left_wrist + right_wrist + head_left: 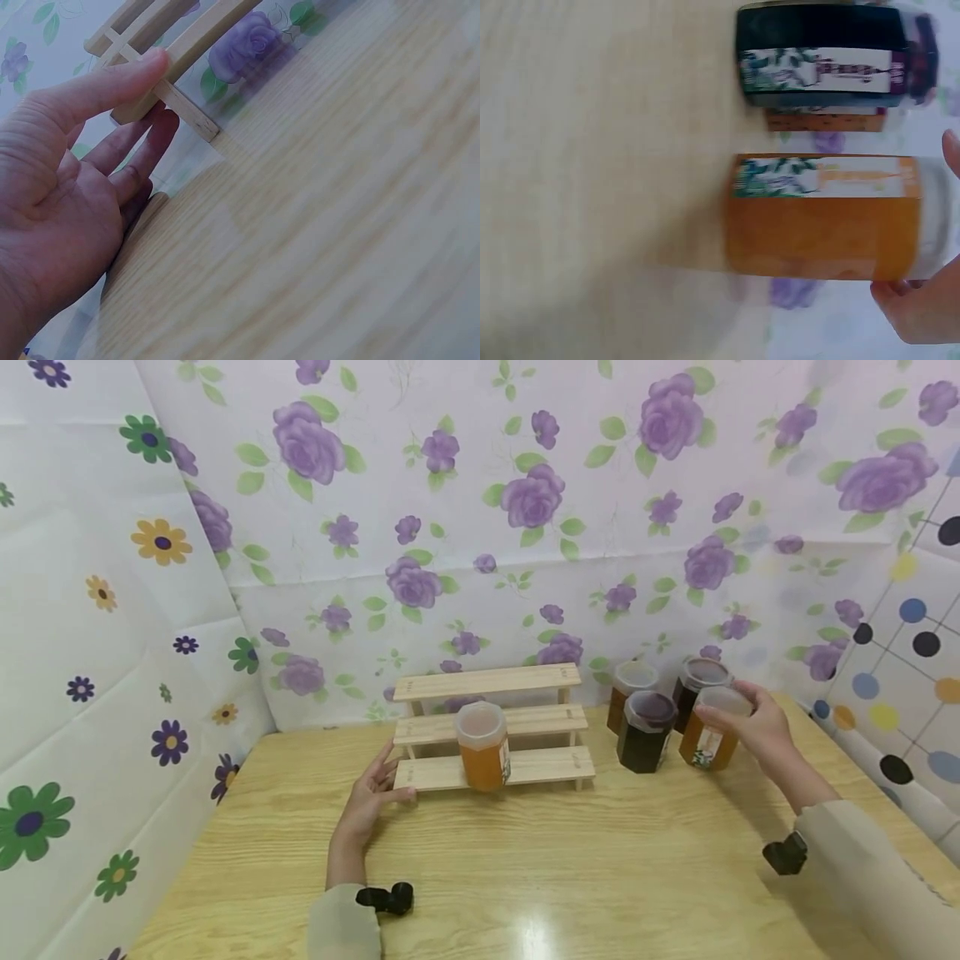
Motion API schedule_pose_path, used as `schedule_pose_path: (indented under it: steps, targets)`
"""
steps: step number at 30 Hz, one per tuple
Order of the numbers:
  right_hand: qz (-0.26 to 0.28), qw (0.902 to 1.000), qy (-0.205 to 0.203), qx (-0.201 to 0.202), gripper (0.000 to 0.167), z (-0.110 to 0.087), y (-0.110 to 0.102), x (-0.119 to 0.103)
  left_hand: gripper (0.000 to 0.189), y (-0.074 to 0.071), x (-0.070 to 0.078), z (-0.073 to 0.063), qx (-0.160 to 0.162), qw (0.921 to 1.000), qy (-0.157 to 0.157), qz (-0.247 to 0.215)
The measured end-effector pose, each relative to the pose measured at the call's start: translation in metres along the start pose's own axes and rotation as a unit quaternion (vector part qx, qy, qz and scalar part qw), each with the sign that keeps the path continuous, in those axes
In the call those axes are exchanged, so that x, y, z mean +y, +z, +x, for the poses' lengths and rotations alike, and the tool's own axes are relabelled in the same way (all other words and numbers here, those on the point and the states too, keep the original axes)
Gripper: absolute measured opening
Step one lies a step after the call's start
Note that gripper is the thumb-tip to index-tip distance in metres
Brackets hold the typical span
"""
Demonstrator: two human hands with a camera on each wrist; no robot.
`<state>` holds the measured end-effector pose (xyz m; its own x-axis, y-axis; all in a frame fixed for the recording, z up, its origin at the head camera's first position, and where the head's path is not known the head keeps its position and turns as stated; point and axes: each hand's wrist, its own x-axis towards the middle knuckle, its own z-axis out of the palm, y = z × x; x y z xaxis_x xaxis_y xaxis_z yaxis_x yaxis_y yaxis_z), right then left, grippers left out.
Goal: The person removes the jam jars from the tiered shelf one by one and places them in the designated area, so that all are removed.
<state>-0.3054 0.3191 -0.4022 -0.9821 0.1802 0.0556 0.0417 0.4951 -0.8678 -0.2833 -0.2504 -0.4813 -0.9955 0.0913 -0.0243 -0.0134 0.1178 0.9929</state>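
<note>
A three-step wooden display rack stands against the back wall. My left hand holds the left end of its lowest step, the thumb on the front edge and the fingers around behind, as the left wrist view shows. On that step sits a jar of orange contents with a translucent white lid. Off to the right, my right hand grips another orange jar by its lid, thumb on one side and fingers on the other. In the right wrist view this jar shows a printed label.
Close beside the gripped jar stand a dark jar with a purple lid, another dark jar and a brown jar. Everything is on a wood-grain table. Flowered sheeting covers the wall right behind the rack.
</note>
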Motion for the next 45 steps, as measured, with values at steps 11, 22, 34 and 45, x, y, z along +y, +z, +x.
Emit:
schedule_pose_path:
  steps: [11, 22, 34, 45]
  targets:
    - [0.037, 0.9970, -0.068, 0.004, 0.089, -0.007, 0.004, -0.064, 0.093, -0.001, 0.000, -0.002, -0.002, 1.0000, -0.007, -0.003]
    - [0.057, 0.9887, -0.107, -0.088, 0.083, -0.017, 0.056, -0.097, 0.092, 0.000, -0.001, 0.001, 0.002, 1.0000, -0.004, -0.002]
    - [0.098, 0.9716, -0.124, -0.176, 0.077, -0.023, 0.141, -0.109, 0.094, -0.004, -0.004, 0.002, 0.010, 0.9999, -0.003, 0.000]
    - [0.146, 0.9476, -0.133, -0.251, 0.079, -0.045, 0.204, -0.134, 0.091, -0.002, -0.003, 0.002, 0.001, 0.9999, -0.002, -0.015]
